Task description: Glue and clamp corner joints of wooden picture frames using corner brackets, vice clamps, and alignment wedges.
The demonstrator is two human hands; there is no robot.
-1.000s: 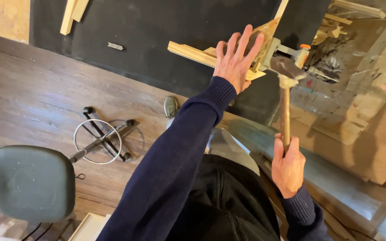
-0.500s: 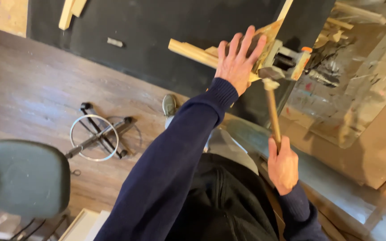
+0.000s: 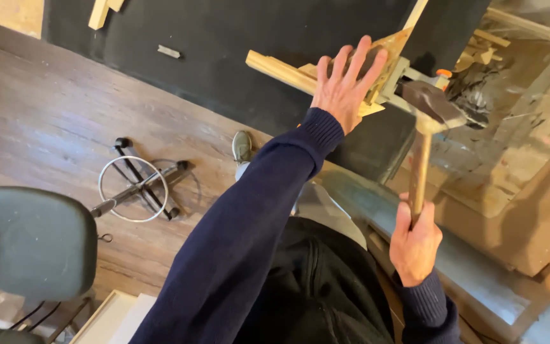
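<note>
Pressing flat, the left hand (image 3: 345, 89) pins the stiff pale wooden strips (image 3: 288, 71) at the black bench's edge — the right hand (image 3: 415, 245), closed around the wooden-handled steel hammer (image 3: 423, 153), grips its handle end — head-heavy.

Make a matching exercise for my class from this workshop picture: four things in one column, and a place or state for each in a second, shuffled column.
Things
1. hammer
2. left hand
3. stool seat
4. shoe

Places or states
A. on the wooden floor, beside the black panel
B. gripped by its wooden handle in the right hand
C. fingers spread, pressed flat on the wooden pieces
D. grey-green, at the lower left

Pairs: 1-B, 2-C, 3-D, 4-A
</note>
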